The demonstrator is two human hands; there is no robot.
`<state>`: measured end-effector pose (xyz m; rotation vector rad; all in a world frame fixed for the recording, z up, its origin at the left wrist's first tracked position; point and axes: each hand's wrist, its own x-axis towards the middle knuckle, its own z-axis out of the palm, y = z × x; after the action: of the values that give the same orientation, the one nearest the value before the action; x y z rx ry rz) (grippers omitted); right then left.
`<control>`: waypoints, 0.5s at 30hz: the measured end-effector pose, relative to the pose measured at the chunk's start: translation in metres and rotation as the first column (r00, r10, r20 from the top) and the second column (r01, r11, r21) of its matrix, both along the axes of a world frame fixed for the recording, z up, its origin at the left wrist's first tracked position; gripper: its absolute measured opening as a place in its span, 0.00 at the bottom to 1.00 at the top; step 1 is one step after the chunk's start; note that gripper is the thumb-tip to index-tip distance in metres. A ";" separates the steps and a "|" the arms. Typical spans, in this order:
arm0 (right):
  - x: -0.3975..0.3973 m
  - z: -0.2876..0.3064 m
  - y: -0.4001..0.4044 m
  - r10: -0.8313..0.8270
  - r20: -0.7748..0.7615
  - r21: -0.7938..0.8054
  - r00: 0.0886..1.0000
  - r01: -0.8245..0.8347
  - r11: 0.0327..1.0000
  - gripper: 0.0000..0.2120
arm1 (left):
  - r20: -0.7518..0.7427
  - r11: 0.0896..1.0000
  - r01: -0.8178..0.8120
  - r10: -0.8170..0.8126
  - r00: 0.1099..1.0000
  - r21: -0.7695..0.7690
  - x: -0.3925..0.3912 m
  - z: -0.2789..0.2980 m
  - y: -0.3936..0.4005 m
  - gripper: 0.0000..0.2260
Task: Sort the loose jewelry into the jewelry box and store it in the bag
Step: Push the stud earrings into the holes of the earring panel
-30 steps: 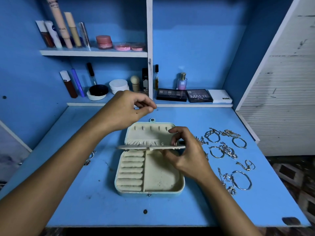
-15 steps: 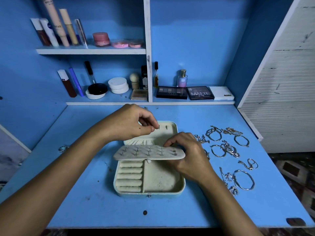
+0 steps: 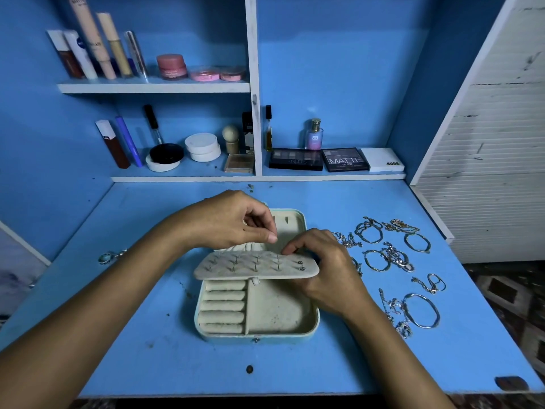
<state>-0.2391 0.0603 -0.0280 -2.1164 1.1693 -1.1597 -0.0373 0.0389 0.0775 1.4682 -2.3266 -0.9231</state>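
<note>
Now, right hand (image 3: pixel 327 270) pinching the earring flap (image 3: pixel 256 265) of the jewelry box (image 3: pixel 259 335) at its right end, long axis running left to right between both hands. Left hand (image 3: pixel 227 222) hovering just above the flap's far edge, fingers curled, pinching something too small to tell. Loose jewelry (image 3: pixel 392 255) lying on the surface just beyond the right hand, so nearer that one.

Blue dressing desk with built-in shelving, dim light.

Scuffed blue desktop (image 3: pixel 147 364); blue back wall (image 3: pixel 339 69); white-edged upper shelf (image 3: pixel 153 88) and lower shelf (image 3: pixel 259 178) split by a white upright divider (image 3: pixel 254 84); white slatted panel (image 3: pixel 495 172) at right; dark patterned floor (image 3: pixel 513 293) below it.
</note>
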 end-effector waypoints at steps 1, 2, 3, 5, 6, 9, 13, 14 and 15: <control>0.000 0.000 0.000 0.002 0.002 -0.001 1.000 -0.002 1.000 0.08 | 0.010 1.000 0.016 -0.016 1.000 0.003 0.000 0.000 0.000 0.02; 0.000 0.000 0.000 0.004 0.003 -0.001 1.000 -0.004 1.000 0.09 | 0.017 0.999 0.032 -0.032 0.999 0.006 -0.001 -0.001 0.001 0.02; 0.000 0.000 0.000 0.004 0.005 0.000 1.000 -0.004 1.000 0.10 | 0.022 0.999 0.045 -0.045 0.999 0.006 -0.002 -0.002 0.001 0.01; 0.000 0.000 0.000 0.002 0.012 0.010 1.000 -0.002 1.000 0.11 | 0.028 0.998 0.055 -0.055 0.998 0.003 -0.002 -0.003 0.001 0.02; 0.000 0.000 0.001 0.001 0.016 0.014 1.000 -0.001 1.000 0.11 | 0.030 0.998 0.058 -0.058 0.998 0.003 -0.003 -0.003 0.001 0.02; 0.001 0.000 0.001 0.001 0.018 0.011 1.000 -0.001 1.000 0.11 | 0.044 0.998 0.071 -0.071 0.997 0.003 -0.003 -0.004 0.000 0.02; 0.001 0.001 0.001 -0.003 0.021 0.003 1.000 0.003 1.000 0.11 | 0.060 0.995 0.098 -0.099 0.993 0.006 -0.003 -0.005 0.000 0.01; 0.001 0.001 0.001 -0.003 0.023 0.004 1.000 0.003 1.000 0.11 | 0.065 0.995 0.104 -0.104 0.992 0.009 -0.003 -0.005 0.000 0.01; 0.001 0.001 0.001 -0.004 0.026 0.005 1.000 0.004 1.000 0.12 | 0.070 0.994 0.109 -0.110 0.992 0.012 -0.003 -0.005 0.000 0.01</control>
<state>-0.2383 0.0611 -0.0275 -2.0899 1.1638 -1.1820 -0.0401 0.0390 0.0727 1.4101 -2.4785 -0.9232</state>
